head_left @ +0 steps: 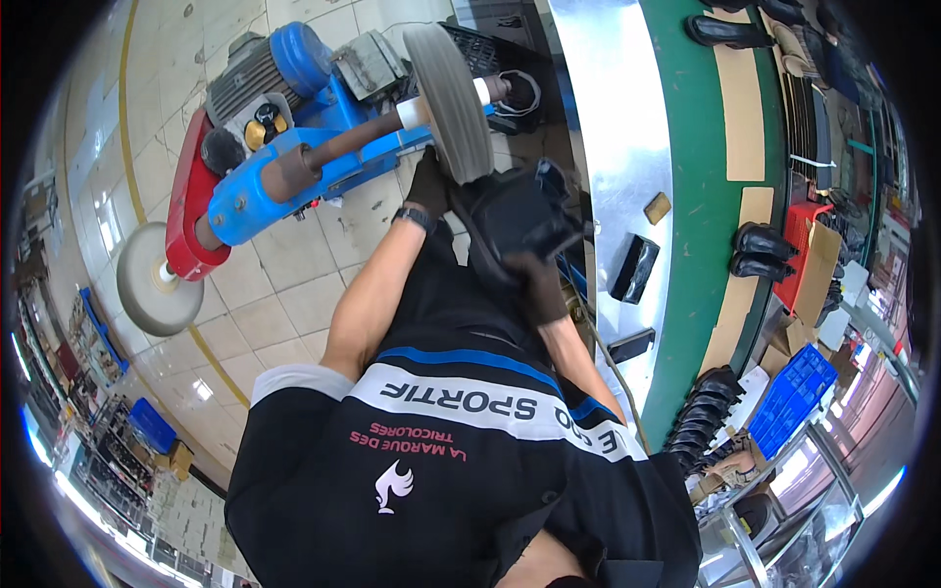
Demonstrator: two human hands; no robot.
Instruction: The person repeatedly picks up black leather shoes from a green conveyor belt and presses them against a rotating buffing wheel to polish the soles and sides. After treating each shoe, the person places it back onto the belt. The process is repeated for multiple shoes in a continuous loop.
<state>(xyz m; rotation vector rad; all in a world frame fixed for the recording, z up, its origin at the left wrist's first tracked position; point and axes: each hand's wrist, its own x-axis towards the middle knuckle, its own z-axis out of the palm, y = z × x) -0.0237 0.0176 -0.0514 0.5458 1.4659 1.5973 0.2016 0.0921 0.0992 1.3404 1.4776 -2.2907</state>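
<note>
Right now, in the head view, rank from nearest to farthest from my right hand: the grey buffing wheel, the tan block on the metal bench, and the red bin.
From the right hand:
1. Grey buffing wheel, up and left.
2. Tan block, on the metal bench, nearly as close.
3. Red bin, far right.

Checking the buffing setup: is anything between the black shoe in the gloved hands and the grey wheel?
Nothing visible. The black shoe already sits against the grey buffing wheel, with the left hand and right hand gripping it.
</note>
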